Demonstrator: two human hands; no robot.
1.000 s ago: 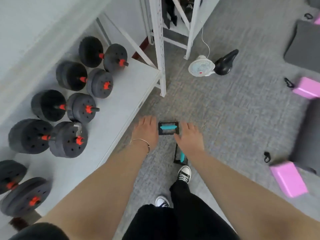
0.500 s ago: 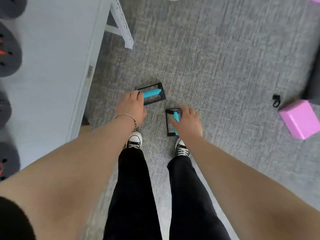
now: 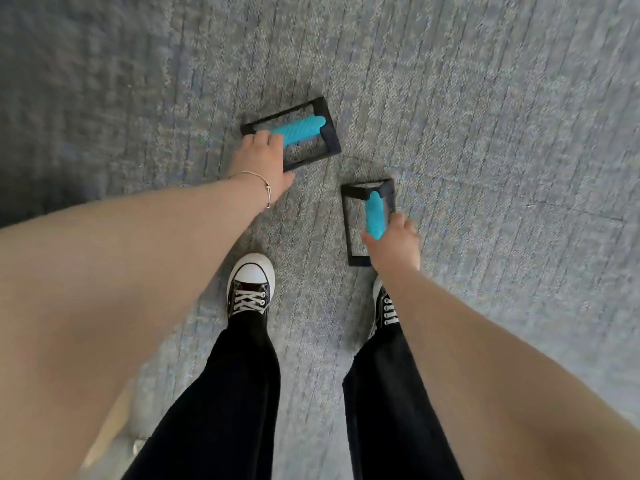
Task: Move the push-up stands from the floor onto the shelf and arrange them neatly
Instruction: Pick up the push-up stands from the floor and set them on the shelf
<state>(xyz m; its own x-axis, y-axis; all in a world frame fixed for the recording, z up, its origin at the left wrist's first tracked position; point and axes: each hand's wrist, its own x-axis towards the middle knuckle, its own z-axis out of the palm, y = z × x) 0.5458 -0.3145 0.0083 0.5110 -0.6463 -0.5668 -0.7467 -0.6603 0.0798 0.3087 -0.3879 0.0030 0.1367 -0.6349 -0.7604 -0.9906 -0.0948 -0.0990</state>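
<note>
Two push-up stands with black frames and turquoise grips sit on the grey carpet. The left push-up stand (image 3: 304,130) lies crosswise; my left hand (image 3: 265,161) wraps around the near end of its grip. The right push-up stand (image 3: 372,209) points away from me; my right hand (image 3: 394,244) closes on the near end of its grip. Both stands appear to rest on the floor. The shelf is out of view.
Grey carpet (image 3: 485,133) fills the view. My two feet in black-and-white sneakers (image 3: 250,285) stand just behind the stands, the right foot partly hidden under my right arm. A pale edge (image 3: 107,441) shows at the bottom left.
The view has dropped closer to the floor; the shelf and the pink block have left the frame. Both hands have closed further around the turquoise grips.
</note>
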